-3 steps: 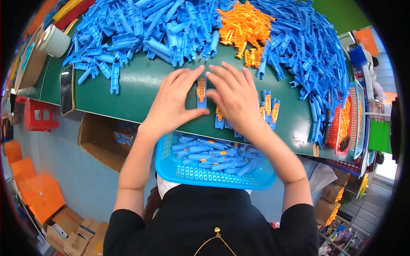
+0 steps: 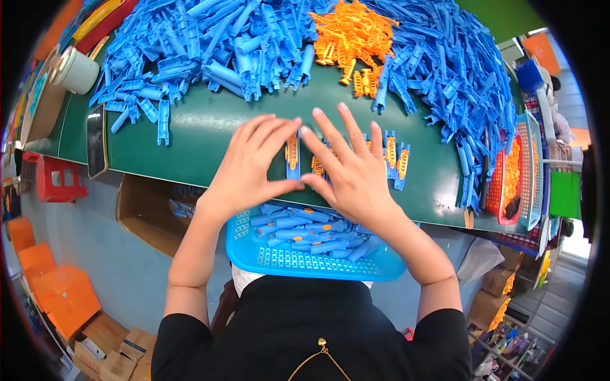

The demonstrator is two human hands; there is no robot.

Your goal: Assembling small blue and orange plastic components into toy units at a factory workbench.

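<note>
A blue plastic shell with an orange ribbed insert point(image 2: 292, 154) lies lengthwise on the green table, between my two hands. My left hand point(image 2: 244, 168) is open, its index finger by the shell's far end and its thumb by the near end. Whether those tips touch it, I cannot tell. On the other side my right hand point(image 2: 356, 174) is open with fingers spread, its thumb tip close to my left thumb. Partly beneath the right hand sit several more filled shells, including one point(image 2: 401, 166) to its right.
Loose blue shells point(image 2: 165, 47) are heaped along the far side, with orange inserts point(image 2: 352, 32) piled among them. A blue basket point(image 2: 318, 272) of assembled pieces is at my lap. Red basket point(image 2: 494, 184) at right, phone point(image 2: 96, 143) at left, cardboard box point(image 2: 143, 213) below the table.
My right hand has moved slightly nearer to me and its fingers have spread wider. The left thumb and index stay around the shell. The whole view has shifted slightly.
</note>
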